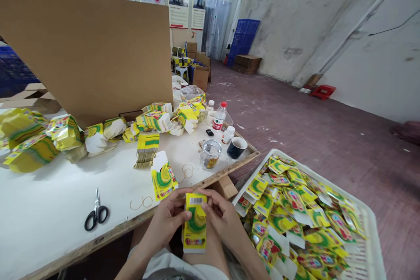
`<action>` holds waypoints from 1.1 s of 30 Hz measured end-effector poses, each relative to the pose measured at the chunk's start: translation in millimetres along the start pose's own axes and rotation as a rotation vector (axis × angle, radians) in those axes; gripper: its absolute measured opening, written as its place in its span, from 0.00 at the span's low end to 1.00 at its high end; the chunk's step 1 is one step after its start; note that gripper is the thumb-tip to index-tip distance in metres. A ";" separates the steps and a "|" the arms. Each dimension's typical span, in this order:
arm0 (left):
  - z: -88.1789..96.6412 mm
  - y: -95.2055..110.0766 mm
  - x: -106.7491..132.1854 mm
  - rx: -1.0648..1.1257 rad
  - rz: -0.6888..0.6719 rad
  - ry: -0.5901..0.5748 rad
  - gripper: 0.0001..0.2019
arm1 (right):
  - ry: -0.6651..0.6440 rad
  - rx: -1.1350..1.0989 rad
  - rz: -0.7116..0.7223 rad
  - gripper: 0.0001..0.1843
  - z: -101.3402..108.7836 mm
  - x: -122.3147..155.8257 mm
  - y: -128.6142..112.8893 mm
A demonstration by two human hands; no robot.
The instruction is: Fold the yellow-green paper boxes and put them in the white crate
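Note:
A small yellow and green carton [196,227] with a barcode on its upper end is held upright between both hands, over the lap. My left hand [169,216] grips its left edge, thumb on the front. My right hand [221,214] grips the upper right edge, its thumb also against the front. Just beyond the hands, flat yellow cartons [163,180] lie on the white table [121,188]. A stack of flattened cartons [146,148] stands behind them.
Black-handled scissors [96,214] and rubber bands [141,202] lie on the table. Carton bundles line a big cardboard sheet [95,52]. A clear tub [210,155], dark mug [236,147] and bottle [219,117] stand near the right edge. A white basket [372,218] of cartons is at right.

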State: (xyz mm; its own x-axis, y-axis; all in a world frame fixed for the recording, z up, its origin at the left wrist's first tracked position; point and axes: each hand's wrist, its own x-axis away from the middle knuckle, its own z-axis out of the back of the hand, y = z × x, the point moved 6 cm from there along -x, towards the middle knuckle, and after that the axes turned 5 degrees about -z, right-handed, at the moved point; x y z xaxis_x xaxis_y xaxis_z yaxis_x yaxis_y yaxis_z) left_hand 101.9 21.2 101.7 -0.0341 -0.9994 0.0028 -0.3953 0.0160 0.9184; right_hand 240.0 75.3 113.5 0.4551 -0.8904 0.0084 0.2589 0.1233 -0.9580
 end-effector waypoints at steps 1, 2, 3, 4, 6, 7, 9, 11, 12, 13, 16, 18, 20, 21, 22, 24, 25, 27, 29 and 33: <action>-0.2 -0.9 -0.1 0.004 0.009 -0.004 0.25 | 0.010 -0.019 0.015 0.16 3.1 -0.3 1.0; -0.3 -1.8 -0.5 -0.002 0.012 -0.003 0.25 | 0.033 -0.024 0.023 0.15 6.8 -0.4 1.7; 0.1 -2.5 -1.0 -0.023 0.005 0.010 0.24 | 0.065 -0.020 0.027 0.15 11.2 -0.1 1.7; 1.0 -2.8 -1.6 -0.060 -0.014 0.039 0.23 | 0.106 -0.008 0.027 0.14 16.3 0.8 1.1; 0.6 -4.0 -2.5 -0.150 -0.055 0.105 0.19 | 0.180 0.032 0.013 0.12 26.6 4.3 -0.8; -2.8 -6.0 -3.0 -0.175 -0.061 0.116 0.16 | 0.195 0.055 0.005 0.12 30.5 6.7 -1.5; -17.3 -14.4 -4.6 -0.154 -0.029 0.062 0.12 | 0.196 0.082 -0.010 0.12 35.1 13.3 -0.3; -33.6 -24.2 -6.6 -0.091 0.013 -0.001 0.10 | 0.239 0.040 -0.044 0.15 38.9 22.5 7.5; -38.8 -28.5 -7.7 -0.058 0.026 -0.001 0.10 | 0.288 -0.001 -0.071 0.17 41.0 28.1 13.6; -42.2 -31.5 -9.0 -0.023 0.024 0.009 0.12 | 0.335 -0.043 -0.103 0.19 42.3 33.6 20.4; -43.7 -36.9 -11.9 0.014 -0.008 0.043 0.20 | 0.333 -0.102 -0.164 0.26 37.5 43.7 34.2; -40.9 -36.9 -12.4 -0.016 -0.034 0.037 0.23 | 0.278 -0.039 -0.143 0.24 36.4 44.5 33.2; -33.2 -32.3 -12.0 -0.112 -0.080 0.035 0.23 | 0.273 0.103 -0.116 0.19 47.0 44.8 29.8; -25.8 -27.8 -11.5 -0.205 -0.119 0.054 0.23 | 0.289 0.201 -0.108 0.19 56.9 45.6 29.1; -15.5 -21.9 -10.7 -0.330 -0.169 0.097 0.22 | 0.321 0.321 -0.109 0.19 69.1 46.8 29.7; 10.6 -9.6 -7.7 -0.638 -0.262 0.236 0.21 | 0.424 0.606 -0.136 0.20 94.3 49.3 34.0; 25.0 -5.2 -5.5 -0.780 -0.289 0.326 0.22 | 0.476 0.739 -0.158 0.20 102.6 49.0 37.1; 49.7 -5.3 -2.5 -0.965 -0.259 0.444 0.24 | 0.497 0.840 -0.172 0.19 98.7 39.9 44.1; 62.9 -13.2 -2.4 -0.997 -0.212 0.437 0.26 | 0.381 0.652 -0.120 0.17 63.8 17.0 49.5; 64.2 -19.3 -1.9 -0.836 -0.234 0.347 0.27 | 0.205 0.086 -0.128 0.17 -34.1 -42.1 51.5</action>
State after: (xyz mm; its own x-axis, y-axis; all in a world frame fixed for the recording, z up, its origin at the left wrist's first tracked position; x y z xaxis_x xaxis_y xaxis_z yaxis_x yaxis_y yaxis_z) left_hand 50.7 24.7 58.6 0.2926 -0.9296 -0.2241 0.4358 -0.0789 0.8966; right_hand 205.1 104.3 54.1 0.2339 -0.9704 0.0609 0.3786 0.0332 -0.9250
